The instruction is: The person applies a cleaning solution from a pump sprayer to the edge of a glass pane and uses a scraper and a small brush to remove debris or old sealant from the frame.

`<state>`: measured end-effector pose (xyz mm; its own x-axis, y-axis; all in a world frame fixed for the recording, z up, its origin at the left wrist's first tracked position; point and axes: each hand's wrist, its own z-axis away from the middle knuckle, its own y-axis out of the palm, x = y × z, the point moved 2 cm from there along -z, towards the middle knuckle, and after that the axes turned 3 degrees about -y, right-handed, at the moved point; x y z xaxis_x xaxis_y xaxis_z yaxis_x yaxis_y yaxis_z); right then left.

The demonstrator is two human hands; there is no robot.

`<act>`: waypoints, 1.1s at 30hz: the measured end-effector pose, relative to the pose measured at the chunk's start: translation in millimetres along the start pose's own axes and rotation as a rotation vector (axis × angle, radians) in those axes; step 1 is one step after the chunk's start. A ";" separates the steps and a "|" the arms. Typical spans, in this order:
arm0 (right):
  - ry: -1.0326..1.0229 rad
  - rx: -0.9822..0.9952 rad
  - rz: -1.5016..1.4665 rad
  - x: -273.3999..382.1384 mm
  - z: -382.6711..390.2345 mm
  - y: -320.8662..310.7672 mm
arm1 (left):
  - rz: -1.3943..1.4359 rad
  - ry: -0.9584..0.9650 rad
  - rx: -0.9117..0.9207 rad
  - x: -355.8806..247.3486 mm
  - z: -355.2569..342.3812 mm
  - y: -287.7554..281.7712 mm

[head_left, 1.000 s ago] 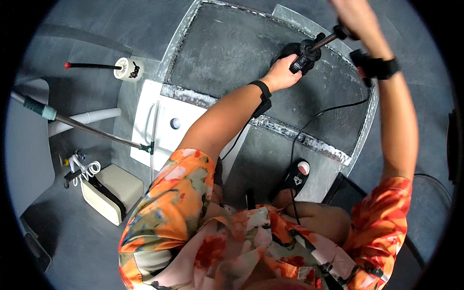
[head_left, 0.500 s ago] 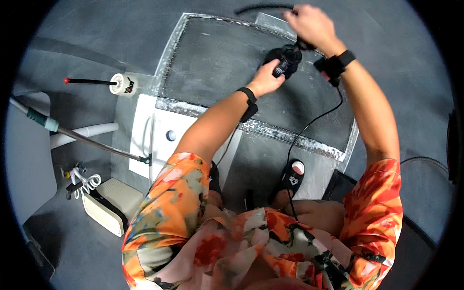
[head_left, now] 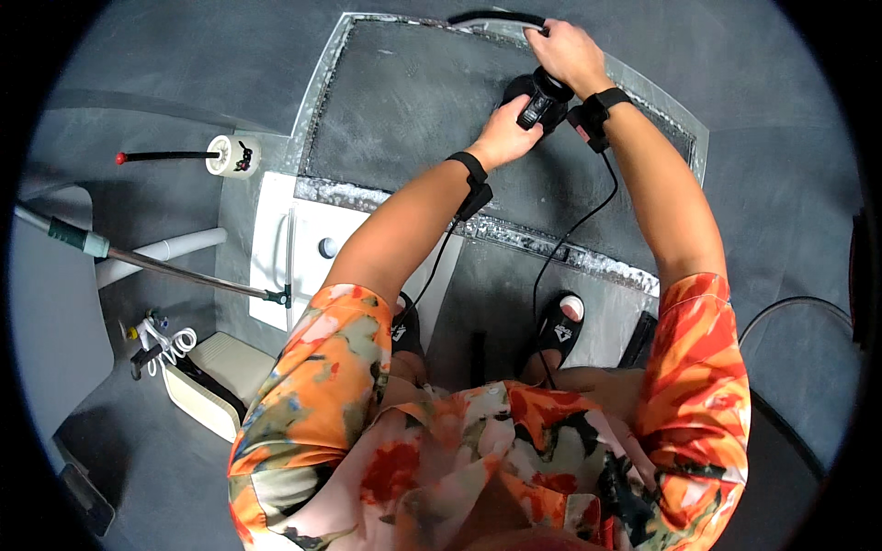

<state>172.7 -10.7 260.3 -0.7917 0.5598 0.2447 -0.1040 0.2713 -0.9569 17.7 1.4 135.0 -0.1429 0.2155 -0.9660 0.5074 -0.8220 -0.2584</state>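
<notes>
A black handheld power polisher (head_left: 551,84) rests on the far right part of a dark grey, wet-looking floor panel (head_left: 404,101). My left hand (head_left: 507,135) is closed around its near black grip. Farther off, my right hand (head_left: 570,61) wraps the rear of its body, hiding most of that end. A thick dark cord (head_left: 496,16) runs left from beneath my right hand. White foamy residue (head_left: 344,194) lines the panel's border. Each wrist wears a black strap with a small box and a thin cable.
Left of the panel stand a white toilet-brush holder (head_left: 220,156) and a long-handled squeegee (head_left: 184,269). A white floor plate (head_left: 268,248) has a round drain hole (head_left: 327,248). A beige bin (head_left: 207,399) and coiled white hose (head_left: 182,343) lie lower left. My feet wear black slides (head_left: 559,329).
My right hand has swung left and slightly nearer with the rear of the polisher. My left hand keeps its hold. The whole view has shifted a little.
</notes>
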 end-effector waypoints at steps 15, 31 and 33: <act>-0.220 -0.133 0.071 58.5 3.2 -127.7 | 0.004 0.029 0.011 0.7 -8.6 4.9; -0.061 0.093 0.066 23.3 -12.9 -98.1 | 0.004 0.039 -0.011 -4.8 3.7 -1.0; -0.130 0.051 0.050 33.5 -32.1 -128.2 | 0.026 0.016 -0.025 4.8 3.0 -7.0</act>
<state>178.9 -1.6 396.2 -0.8676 0.4645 0.1773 -0.0900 0.2040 -0.9748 11.0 6.6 132.3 -0.1161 0.2032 -0.9722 0.5321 -0.8138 -0.2336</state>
